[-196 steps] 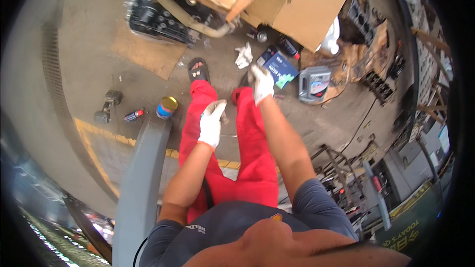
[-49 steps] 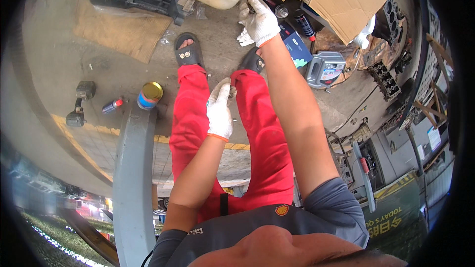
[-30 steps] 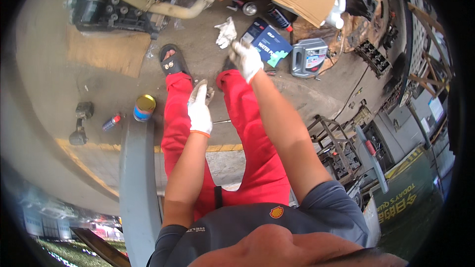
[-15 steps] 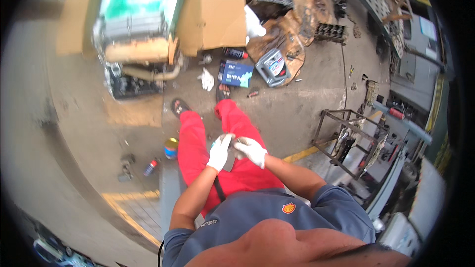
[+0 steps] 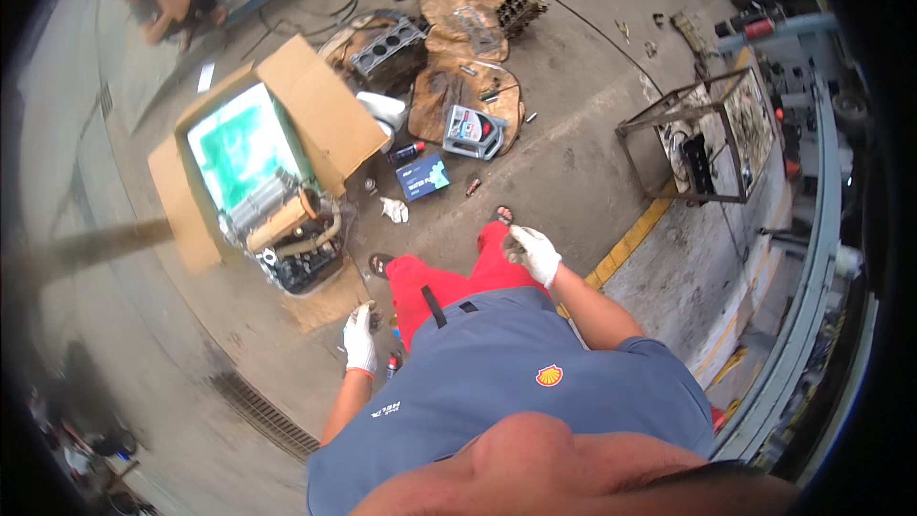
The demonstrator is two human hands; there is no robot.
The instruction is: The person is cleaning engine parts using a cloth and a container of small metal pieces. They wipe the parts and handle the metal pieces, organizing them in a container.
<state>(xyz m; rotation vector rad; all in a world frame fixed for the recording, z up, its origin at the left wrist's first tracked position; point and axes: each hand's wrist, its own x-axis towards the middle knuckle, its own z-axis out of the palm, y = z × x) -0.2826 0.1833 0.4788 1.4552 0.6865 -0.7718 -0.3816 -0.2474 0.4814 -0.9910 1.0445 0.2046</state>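
Note:
My left hand (image 5: 360, 342), in a white work glove with an orange cuff, hangs beside my red trouser leg (image 5: 411, 291). Its fingers are loosely apart, and nothing shows in them. My right hand (image 5: 537, 254), gloved alike, is by the other leg with its fingers loosely bent and apart. Dark grime covers the gloves' finger side. Beyond my feet lie a crumpled white cloth (image 5: 394, 210), a dark blue box (image 5: 422, 178), a spray can (image 5: 407, 153) and a grey oil jug (image 5: 473, 132). Neither hand touches them.
An engine (image 5: 291, 239) stands at an open cardboard box (image 5: 330, 119) on the left. An engine block (image 5: 387, 48) sits on stained cardboard (image 5: 458, 100). To the right is a rusty metal frame (image 5: 693, 139). A person (image 5: 172, 0) crouches at the far left.
My hands, together over my lap before, have moved apart, one to each side. My body appears to have risen and turned, and the crouching person has come into view.

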